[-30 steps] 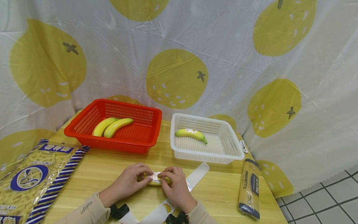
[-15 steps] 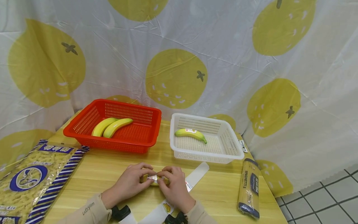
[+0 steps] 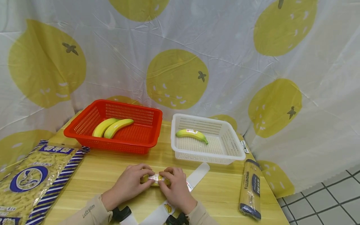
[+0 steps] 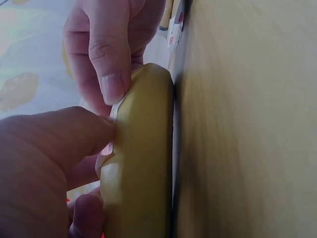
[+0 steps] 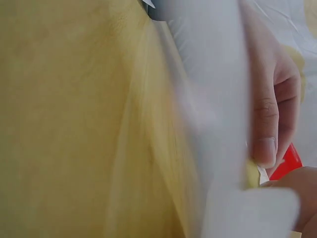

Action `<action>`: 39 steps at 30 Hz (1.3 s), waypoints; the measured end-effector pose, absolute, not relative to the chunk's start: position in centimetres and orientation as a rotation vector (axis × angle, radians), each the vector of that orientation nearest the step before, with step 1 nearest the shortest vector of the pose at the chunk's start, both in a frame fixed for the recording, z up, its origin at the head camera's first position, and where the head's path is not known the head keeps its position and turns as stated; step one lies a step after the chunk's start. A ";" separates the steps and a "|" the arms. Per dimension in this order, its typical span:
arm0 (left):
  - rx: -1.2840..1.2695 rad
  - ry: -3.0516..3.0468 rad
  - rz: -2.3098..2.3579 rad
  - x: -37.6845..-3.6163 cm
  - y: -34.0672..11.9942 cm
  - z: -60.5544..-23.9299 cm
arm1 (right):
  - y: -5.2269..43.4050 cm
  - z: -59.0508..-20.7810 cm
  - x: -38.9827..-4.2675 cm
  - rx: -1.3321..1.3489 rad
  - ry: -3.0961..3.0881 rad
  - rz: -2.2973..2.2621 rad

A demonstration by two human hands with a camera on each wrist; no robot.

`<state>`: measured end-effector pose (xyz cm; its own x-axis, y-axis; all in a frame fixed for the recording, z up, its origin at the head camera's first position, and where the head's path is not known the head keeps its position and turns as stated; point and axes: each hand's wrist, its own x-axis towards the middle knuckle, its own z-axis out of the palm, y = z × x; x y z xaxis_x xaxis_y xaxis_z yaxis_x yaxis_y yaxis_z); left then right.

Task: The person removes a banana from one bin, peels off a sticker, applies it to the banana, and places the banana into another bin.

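**Operator:** Report the grip of each hand, nearest first.

**Inspector:** Left hand [image 3: 127,185] and right hand [image 3: 175,187] meet over one banana [image 4: 141,168] lying on the table [image 3: 112,168] near its front edge. Both grips are curled round the fruit. The fingertips [image 4: 111,87] pinch a small white sticker [image 3: 155,177] against the peel, probably so the fruit cannot roll.

**Operator:** Beneath the wrists?

**Inspector:** A white backing strip [image 3: 197,176] lies flat under the right hand, kept within reach.

**Operator:** Further back?

**Inspector:** The white basket [image 3: 208,156] holds one stickered banana [image 3: 192,134]. The red basket [image 3: 112,143] holds two bare bananas [image 3: 112,127]. This apparently keeps the two lots apart.
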<state>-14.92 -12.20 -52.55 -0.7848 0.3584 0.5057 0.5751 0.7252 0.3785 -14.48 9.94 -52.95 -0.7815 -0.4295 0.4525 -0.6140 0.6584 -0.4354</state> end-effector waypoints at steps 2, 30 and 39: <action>-0.716 -2.520 -0.760 -15.0 -12.3 -52.5 | 10.0 -52.8 -14.4 0.835 -2.569 0.849; -0.730 -2.524 -0.769 -15.2 -13.6 -52.4 | 10.2 -52.7 -14.5 0.842 -2.582 0.841; -0.807 -2.601 -0.868 -15.5 -14.5 -52.3 | 10.2 -52.6 -14.4 0.836 -2.592 0.835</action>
